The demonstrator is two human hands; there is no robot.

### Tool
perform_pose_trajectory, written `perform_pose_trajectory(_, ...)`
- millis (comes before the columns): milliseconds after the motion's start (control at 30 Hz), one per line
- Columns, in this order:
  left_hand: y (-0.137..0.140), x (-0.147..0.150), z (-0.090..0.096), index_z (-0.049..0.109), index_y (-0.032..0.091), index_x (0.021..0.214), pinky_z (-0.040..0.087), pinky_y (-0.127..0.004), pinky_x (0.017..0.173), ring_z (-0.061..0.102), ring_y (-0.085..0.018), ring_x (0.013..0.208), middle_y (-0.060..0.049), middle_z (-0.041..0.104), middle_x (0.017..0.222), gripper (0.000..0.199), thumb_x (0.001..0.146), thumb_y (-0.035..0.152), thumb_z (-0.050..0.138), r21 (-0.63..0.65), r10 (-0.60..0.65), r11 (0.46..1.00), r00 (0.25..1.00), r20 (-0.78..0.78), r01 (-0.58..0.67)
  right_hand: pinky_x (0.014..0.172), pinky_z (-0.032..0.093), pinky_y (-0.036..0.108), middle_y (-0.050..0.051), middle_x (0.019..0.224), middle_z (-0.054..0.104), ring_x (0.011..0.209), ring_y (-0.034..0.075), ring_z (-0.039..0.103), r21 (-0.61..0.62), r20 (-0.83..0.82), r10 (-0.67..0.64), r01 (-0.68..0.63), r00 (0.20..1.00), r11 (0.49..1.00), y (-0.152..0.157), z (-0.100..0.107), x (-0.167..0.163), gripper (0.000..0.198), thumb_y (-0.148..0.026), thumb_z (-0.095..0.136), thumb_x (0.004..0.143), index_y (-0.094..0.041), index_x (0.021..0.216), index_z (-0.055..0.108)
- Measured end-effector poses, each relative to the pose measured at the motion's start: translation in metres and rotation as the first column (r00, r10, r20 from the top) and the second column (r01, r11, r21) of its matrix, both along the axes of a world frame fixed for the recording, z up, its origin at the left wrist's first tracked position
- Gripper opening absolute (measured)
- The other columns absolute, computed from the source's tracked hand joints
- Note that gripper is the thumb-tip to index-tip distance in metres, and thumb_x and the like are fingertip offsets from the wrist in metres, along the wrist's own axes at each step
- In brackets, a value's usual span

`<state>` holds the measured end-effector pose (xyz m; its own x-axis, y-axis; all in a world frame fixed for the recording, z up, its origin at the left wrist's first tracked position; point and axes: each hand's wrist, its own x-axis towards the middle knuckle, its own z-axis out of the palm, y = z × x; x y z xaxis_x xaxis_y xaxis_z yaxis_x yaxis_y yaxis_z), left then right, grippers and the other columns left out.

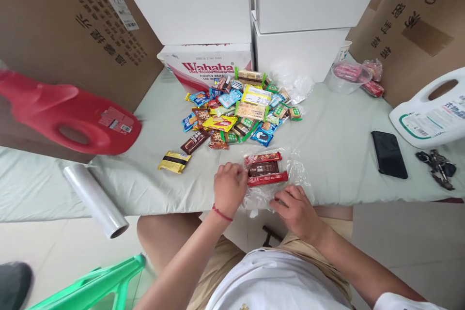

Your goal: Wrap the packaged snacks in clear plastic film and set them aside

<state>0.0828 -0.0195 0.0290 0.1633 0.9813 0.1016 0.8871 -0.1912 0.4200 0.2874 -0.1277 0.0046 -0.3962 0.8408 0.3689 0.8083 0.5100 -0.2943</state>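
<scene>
Three snack bars lie side by side on a crumpled sheet of clear cling film (298, 174) at the table's front edge. A dark brown chocolate bar (263, 169) is between a red-wrapped bar (263, 158) on the far side and another red bar (268, 179) on the near side. My left hand (229, 186), with a red string on the wrist, has its fingers curled at the film's left edge, against the bars' ends; its fingertips are partly hidden. My right hand (296, 210) pinches the film's near edge, just below the bars.
Behind the bars spreads a pile of wrapped snacks (232, 111); a yellow packet (174, 162) lies apart. A cling film roll (96, 201) and red jug (72, 116) are left. At right are a phone (389, 154), keys (439, 168), white jug (432, 109) and plastic tub (349, 77).
</scene>
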Motion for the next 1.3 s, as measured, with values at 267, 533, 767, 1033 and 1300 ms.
perform_pose_trajectory(267, -0.004, -0.045, -0.012, 0.061, 0.022, 0.072, 0.035, -0.030, 0.064, 0.057, -0.020, 0.070, -0.004, 0.064, 0.076, 0.027, 0.090, 0.041, 0.053, -0.254, 0.245, 0.941, 0.968, 0.047, -0.225, 0.082, 0.040, 0.040, 0.004, 0.081, 0.067, 0.085, 0.022, 0.054, -0.234, -0.213, 0.142, -0.192, 0.967, 0.953, -0.017, 0.011, 0.016, 0.029, -0.044, 0.057, 0.100, -0.021, 0.089, 0.070)
perform_pose_trajectory(533, 0.000, -0.046, -0.006, 0.056, 0.022, 0.065, 0.028, -0.029, 0.061, 0.055, -0.019, 0.067, -0.004, 0.062, 0.069, 0.035, 0.091, 0.043, 0.048, -0.289, 0.226, 0.935, 0.973, 0.040, -0.205, 0.100, 0.048, 0.047, 0.019, 0.134, 0.061, 0.122, 0.032, 0.057, -0.327, -0.291, -0.147, 0.046, 0.945, 0.944, 0.026, 0.037, -0.015, 0.066, -0.053, 0.061, 0.096, -0.016, 0.148, 0.045)
perform_pose_trajectory(767, 0.004, -0.050, -0.006, 0.060, 0.023, 0.072, 0.033, -0.030, 0.062, 0.058, -0.020, 0.069, -0.004, 0.067, 0.074, 0.027, 0.088, 0.043, 0.052, -0.279, 0.223, 0.938, 0.975, 0.024, -0.208, 0.083, 0.049, 0.033, 0.005, 0.098, 0.069, 0.093, 0.020, 0.062, -0.427, -0.218, -0.135, 0.030, 0.967, 0.904, 0.022, 0.029, -0.059, 0.016, -0.015, 0.061, 0.094, -0.022, 0.107, 0.069)
perform_pose_trajectory(1033, 0.023, -0.068, -0.008, 0.062, 0.022, 0.082, 0.039, -0.029, 0.064, 0.056, -0.018, 0.065, 0.002, 0.057, 0.065, 0.020, 0.082, 0.042, 0.061, -0.360, 0.301, 0.903, 0.944, 0.136, -0.236, 0.080, 0.046, 0.038, 0.009, 0.138, 0.061, 0.098, 0.022, 0.059, -0.229, 0.093, 0.348, -0.320, 0.933, 0.919, 0.006, 0.007, -0.086, 0.013, -0.018, 0.058, 0.097, -0.018, 0.093, 0.070)
perform_pose_trajectory(1300, -0.050, -0.032, 0.027, 0.057, 0.023, 0.089, 0.052, -0.031, 0.075, 0.061, -0.016, 0.078, -0.002, 0.060, 0.085, 0.011, 0.088, 0.016, 0.048, 0.165, 0.136, 0.963, 0.911, 0.390, -0.214, 0.078, 0.048, 0.039, 0.010, 0.138, 0.066, 0.089, 0.021, 0.067, -0.310, 0.106, 0.417, -0.368, 0.903, 0.877, 0.011, -0.010, -0.092, 0.019, -0.013, 0.053, 0.095, -0.017, 0.098, 0.071)
